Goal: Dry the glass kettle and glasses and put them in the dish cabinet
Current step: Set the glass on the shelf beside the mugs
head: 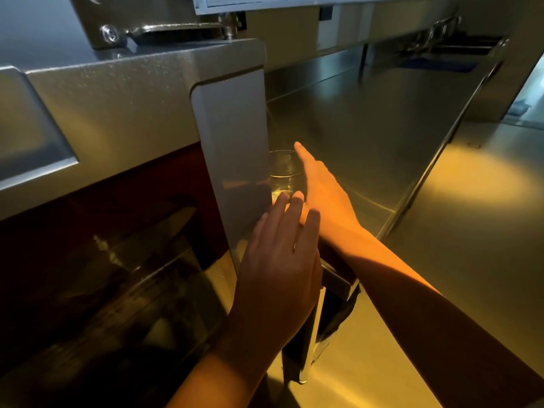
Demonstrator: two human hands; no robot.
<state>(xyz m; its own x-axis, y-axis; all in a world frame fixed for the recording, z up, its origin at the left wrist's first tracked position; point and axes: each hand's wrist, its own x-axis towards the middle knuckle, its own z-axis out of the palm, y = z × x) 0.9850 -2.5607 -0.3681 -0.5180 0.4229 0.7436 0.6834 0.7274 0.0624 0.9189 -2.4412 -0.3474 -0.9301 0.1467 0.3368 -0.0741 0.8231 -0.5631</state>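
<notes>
Rests left hand (279, 260), fingers straight, on the cabinet door (235, 136); stretches right hand (321, 189), fingers straight, beside the glass (283, 172) upright on the shelf (368, 113); could topple it by closing the door early

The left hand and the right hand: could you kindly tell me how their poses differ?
The left hand lies with straight fingers on the edge of the cabinet door; the right hand reaches past it, beside the glass on the steel shelf. The left hand sits in shadow, the right hand in warm light. Both show straight fingers, gripping nothing visibly.
</notes>
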